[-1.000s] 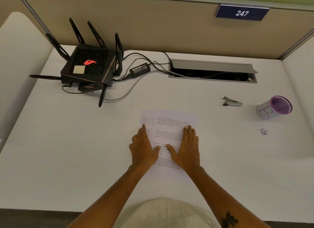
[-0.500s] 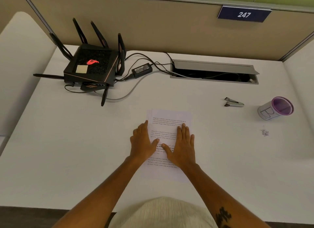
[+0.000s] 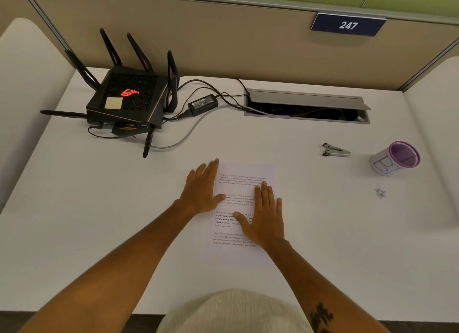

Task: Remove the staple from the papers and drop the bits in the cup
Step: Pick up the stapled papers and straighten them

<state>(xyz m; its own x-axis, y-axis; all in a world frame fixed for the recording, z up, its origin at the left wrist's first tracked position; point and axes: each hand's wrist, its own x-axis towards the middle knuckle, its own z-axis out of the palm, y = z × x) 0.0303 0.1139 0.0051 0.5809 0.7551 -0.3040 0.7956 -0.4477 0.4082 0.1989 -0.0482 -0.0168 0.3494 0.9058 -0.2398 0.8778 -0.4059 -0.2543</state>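
Printed papers (image 3: 244,208) lie flat on the white desk (image 3: 124,221), taken as landmark. Left hand (image 3: 202,190) flat, fingers spread, resting along the papers' left edge, thumb on the sheet; holds nothing. Right hand (image 3: 267,216) flat, palm down on the papers' right half; holds nothing. Staple not discernible. Staple remover (image 3: 335,150) lies right of and beyond the papers, well apart. Purple-rimmed cup (image 3: 395,158) further right, tipped. Small metal bits (image 3: 380,193) on the desk near the cup. Black router (image 3: 129,101) far left of the papers.
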